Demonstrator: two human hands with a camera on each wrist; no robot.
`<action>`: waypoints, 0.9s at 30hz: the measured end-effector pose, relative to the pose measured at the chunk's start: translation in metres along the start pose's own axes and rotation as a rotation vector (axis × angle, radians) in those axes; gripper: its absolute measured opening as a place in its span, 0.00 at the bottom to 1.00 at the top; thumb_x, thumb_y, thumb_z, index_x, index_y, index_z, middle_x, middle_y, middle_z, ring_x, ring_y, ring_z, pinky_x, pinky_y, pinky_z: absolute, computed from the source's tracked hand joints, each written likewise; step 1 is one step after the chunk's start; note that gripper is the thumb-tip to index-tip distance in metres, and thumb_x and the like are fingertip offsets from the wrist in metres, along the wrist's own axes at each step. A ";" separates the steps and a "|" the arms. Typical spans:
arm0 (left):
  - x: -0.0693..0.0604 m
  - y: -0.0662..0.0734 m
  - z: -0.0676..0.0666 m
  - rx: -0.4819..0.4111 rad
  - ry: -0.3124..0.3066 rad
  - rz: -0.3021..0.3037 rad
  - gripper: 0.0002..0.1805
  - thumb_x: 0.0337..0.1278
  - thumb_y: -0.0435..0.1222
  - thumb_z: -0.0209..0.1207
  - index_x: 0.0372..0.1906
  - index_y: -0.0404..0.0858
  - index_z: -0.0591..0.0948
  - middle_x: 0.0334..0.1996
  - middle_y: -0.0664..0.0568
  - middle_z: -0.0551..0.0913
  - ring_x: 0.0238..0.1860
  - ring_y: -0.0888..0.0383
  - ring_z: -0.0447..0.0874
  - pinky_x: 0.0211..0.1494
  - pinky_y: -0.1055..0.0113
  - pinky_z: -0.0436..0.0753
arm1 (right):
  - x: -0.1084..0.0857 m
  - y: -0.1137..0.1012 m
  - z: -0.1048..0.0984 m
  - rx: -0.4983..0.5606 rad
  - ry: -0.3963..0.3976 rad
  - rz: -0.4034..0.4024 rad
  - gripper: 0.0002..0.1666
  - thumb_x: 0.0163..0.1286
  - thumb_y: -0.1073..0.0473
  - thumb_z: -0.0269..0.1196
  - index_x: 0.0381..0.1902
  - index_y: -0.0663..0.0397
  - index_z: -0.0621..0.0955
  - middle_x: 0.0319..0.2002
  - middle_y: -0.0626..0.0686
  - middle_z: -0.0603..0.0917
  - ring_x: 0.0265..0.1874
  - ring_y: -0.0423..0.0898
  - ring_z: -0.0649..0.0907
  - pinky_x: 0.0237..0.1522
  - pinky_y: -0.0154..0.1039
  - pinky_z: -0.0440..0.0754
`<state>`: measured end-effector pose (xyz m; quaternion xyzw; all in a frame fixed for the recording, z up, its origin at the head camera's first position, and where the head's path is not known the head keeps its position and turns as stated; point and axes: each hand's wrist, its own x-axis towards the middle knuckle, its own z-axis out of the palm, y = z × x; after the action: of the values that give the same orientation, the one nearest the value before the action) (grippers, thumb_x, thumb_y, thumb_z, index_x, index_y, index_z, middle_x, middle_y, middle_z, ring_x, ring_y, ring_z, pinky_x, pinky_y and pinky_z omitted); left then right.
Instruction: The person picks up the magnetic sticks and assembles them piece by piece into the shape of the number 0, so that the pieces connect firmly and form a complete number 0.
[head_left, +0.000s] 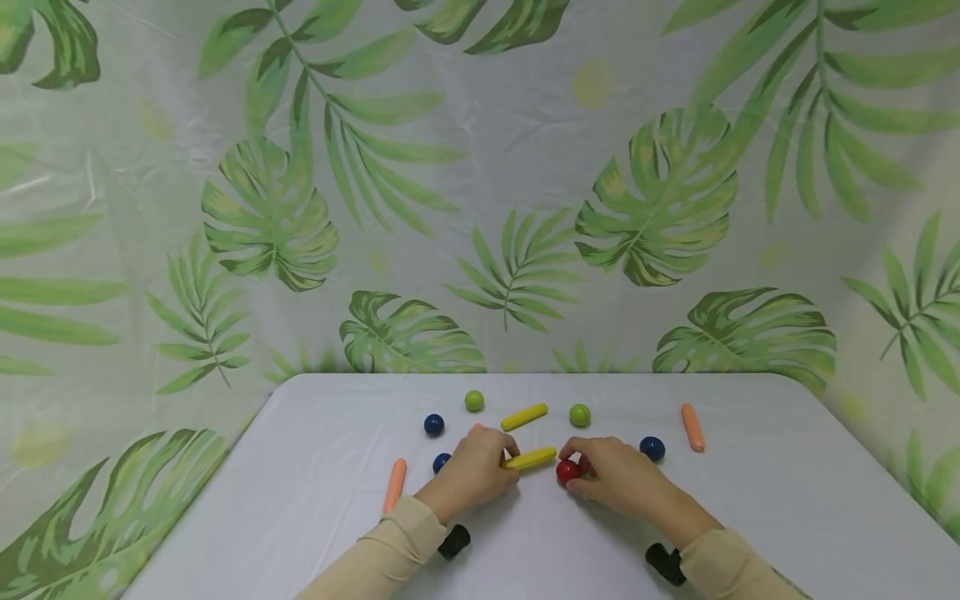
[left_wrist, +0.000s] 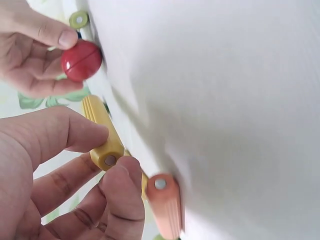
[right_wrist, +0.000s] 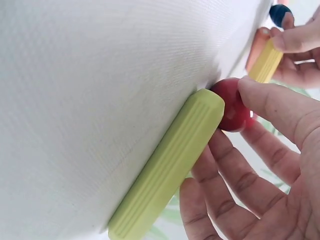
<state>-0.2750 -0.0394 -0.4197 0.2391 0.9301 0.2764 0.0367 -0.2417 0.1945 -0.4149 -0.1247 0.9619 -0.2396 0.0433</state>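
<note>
My left hand [head_left: 474, 468] pinches the near end of a yellow ribbed magnetic stick [head_left: 532, 459] between thumb and fingers. A metal dot shows in that end in the left wrist view. To its right, my right hand [head_left: 622, 475] holds a glossy red ball [head_left: 567, 473] between thumb and fingers, close to the stick's far end, with a small gap between them. A light green stick [right_wrist: 167, 165] lies beside the red ball in the right wrist view; the right hand hides it from the head view. An orange stick [left_wrist: 167, 205] sits near my left fingertips, mostly hidden in the head view.
On the white table [head_left: 300, 467] lie another yellow stick [head_left: 524, 417], green balls [head_left: 474, 401] [head_left: 580, 415], and blue balls [head_left: 434, 425] [head_left: 652, 448], one partly behind the left hand. Orange sticks lie at left [head_left: 394, 485] and right [head_left: 693, 427]. A leaf-print curtain [head_left: 525, 167] hangs behind.
</note>
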 end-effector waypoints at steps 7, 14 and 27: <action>-0.002 -0.007 -0.014 0.014 0.021 0.032 0.07 0.60 0.31 0.74 0.43 0.37 0.91 0.27 0.55 0.82 0.26 0.64 0.75 0.31 0.73 0.78 | 0.002 0.004 -0.004 0.033 0.006 0.056 0.19 0.67 0.57 0.77 0.54 0.46 0.85 0.33 0.45 0.85 0.29 0.41 0.80 0.33 0.38 0.80; -0.003 -0.010 -0.020 0.019 0.023 0.080 0.08 0.59 0.29 0.73 0.43 0.37 0.91 0.27 0.54 0.83 0.27 0.66 0.74 0.33 0.74 0.77 | 0.003 0.007 -0.007 0.059 0.029 0.036 0.20 0.68 0.56 0.77 0.55 0.49 0.85 0.34 0.44 0.85 0.32 0.40 0.81 0.35 0.37 0.81; -0.004 -0.011 -0.019 0.017 0.035 0.122 0.10 0.53 0.25 0.72 0.41 0.38 0.92 0.25 0.54 0.81 0.27 0.65 0.71 0.33 0.73 0.74 | 0.004 0.004 -0.004 0.102 0.042 0.018 0.18 0.67 0.57 0.77 0.53 0.48 0.85 0.35 0.44 0.87 0.35 0.39 0.82 0.39 0.37 0.85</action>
<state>-0.2800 -0.0583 -0.4101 0.2910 0.9165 0.2744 0.0014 -0.2466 0.1990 -0.4135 -0.1087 0.9501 -0.2907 0.0316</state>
